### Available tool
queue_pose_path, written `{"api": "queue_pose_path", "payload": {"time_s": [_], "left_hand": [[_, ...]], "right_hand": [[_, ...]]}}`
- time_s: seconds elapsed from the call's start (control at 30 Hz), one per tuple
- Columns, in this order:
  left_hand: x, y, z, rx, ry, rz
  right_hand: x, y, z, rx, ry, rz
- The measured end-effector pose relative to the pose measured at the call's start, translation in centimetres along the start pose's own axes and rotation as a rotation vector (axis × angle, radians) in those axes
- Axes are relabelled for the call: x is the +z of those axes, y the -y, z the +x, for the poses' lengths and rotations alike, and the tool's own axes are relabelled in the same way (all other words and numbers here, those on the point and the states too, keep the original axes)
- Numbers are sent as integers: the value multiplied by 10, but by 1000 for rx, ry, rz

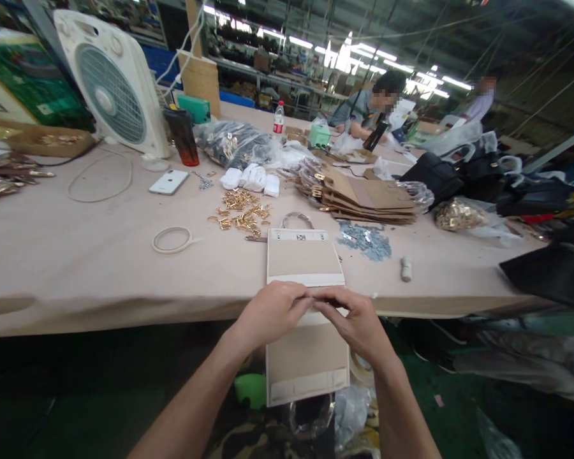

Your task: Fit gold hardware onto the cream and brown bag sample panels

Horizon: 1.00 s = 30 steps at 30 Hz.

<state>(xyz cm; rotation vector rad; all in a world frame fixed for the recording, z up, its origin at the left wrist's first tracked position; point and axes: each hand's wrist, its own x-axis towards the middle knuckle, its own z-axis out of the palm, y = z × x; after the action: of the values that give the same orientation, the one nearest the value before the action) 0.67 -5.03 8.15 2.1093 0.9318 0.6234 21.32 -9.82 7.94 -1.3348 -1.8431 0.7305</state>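
Centre frame, left hand point(277, 312) and right hand point(356, 312) pinch narrowly (any held piece is hidden) over the beige bag panel point(306, 354), probably straddling the counter's point(210, 274) edge for reach.

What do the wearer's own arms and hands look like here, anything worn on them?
The left hand and right hand are ungloved, with no ring or watch visible. Both forearms are bare, with no sleeve in view. Camouflage cloth below is probably the wearer's clothing.
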Motion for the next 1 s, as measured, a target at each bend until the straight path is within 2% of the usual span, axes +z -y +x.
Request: {"api": "queue_pose_path", "payload": {"time_s": [0.3, 0.6, 0.83, 1.0], "left_hand": [[3, 2, 1, 10, -22, -10], [5, 4, 1, -11, -68, -135], [15, 13, 8, -136, -88, -378], [27, 26, 14, -228, -90, -603]], "right_hand": [[2, -7, 0, -15, -31, 4], [4, -4, 2, 33, 26, 42], [13, -9, 4, -18, -57, 8], [16, -14, -3, -136, -151, -4]]}}
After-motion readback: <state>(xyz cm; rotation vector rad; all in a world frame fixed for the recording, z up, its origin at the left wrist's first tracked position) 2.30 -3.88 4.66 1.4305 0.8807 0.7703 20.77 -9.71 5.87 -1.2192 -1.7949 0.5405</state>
